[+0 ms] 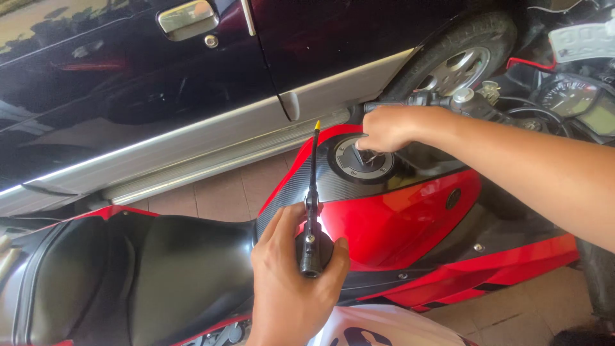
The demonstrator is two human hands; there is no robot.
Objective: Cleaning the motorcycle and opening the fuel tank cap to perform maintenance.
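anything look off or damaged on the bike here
Nothing stands out. The red tank and black seat look intact. The right hand is at the fuel cap; the left hand holds a black nozzle upright.

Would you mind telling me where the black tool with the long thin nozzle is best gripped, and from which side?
Grip the black tool by its thick round body at the near end, coming from below and behind, as the left hand does now. That end is wide enough to wrap the fingers around, while the nozzle is thin, points away toward the fuel cap, and should stay free.
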